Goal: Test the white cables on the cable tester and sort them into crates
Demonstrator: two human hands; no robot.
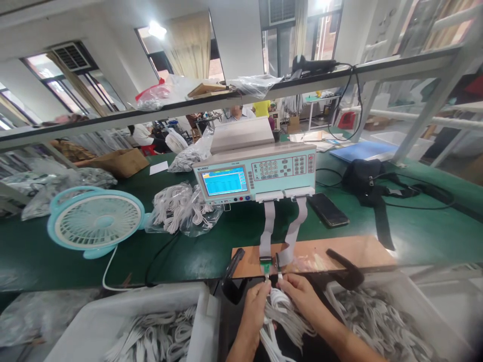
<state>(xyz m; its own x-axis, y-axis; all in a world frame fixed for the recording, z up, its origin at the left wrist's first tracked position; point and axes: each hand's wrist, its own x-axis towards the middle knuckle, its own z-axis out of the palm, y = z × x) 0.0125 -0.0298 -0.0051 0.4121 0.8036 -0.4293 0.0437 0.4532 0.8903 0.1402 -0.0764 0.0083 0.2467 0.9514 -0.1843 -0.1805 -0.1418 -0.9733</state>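
Observation:
My left hand (255, 305) pinches the end of a white cable, its metal plug at a small green circuit board (266, 266). Whether the plug is fully seated I cannot tell. My right hand (300, 296) is closed on the other white cable end, close to a second dark connector (278, 260). Below and between my hands hangs a bundle of white cables (289, 322). Two grey ribbon cables (267, 229) run from these connectors up to a bench tester (256, 173) with a lit blue screen.
A wooden board (313, 254) lies along the bench's front edge, with black clamps (345, 269) on it. White bins (206, 311) of cables flank my lap. A light-blue fan (96, 221), bagged cables (171, 206), a phone (328, 210) and a black bag (362, 181) lie around the tester.

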